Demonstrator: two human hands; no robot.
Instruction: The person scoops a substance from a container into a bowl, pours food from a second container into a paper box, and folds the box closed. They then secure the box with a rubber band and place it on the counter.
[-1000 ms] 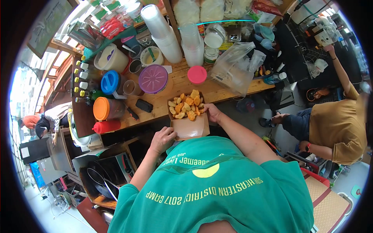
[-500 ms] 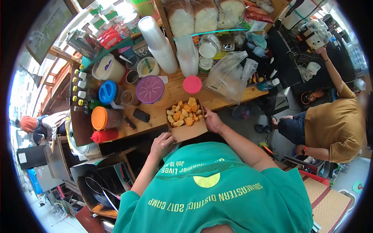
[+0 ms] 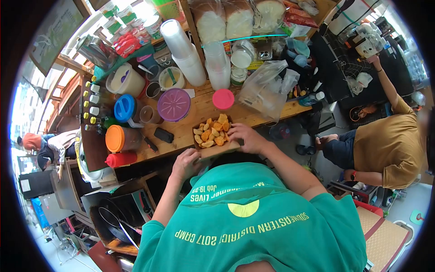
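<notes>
An open brown cardboard takeaway box (image 3: pixel 216 151) sits at the counter's front edge, close to my green shirt. Inside it lie several potato wedges (image 3: pixel 198 131) and orange-brown fried pieces (image 3: pixel 220 140). My left hand (image 3: pixel 185 164) is closed on the front left corner of the box's lid flap, fingers curled. At the box's right side my right hand (image 3: pixel 247 138) grips the wall and the flap's right end, with its fingertips beside the food. The flap is tilted up and looks narrow from here. Both thumbs are mostly hidden.
Behind the box stand a purple-lidded tub (image 3: pixel 174 105), a pink lid (image 3: pixel 223 99) and stacked plastic cups (image 3: pixel 217 68). A black case (image 3: pixel 163 135), an orange-lidded jar (image 3: pixel 122 138) and a red squeeze bottle (image 3: pixel 121 159) are on the left. Another person (image 3: pixel 385 145) is at the right.
The box's front flap has swung up from lying outstretched toward me. My right hand has shifted up along the box's side, its fingers now over the rim. My left hand has risen slightly.
</notes>
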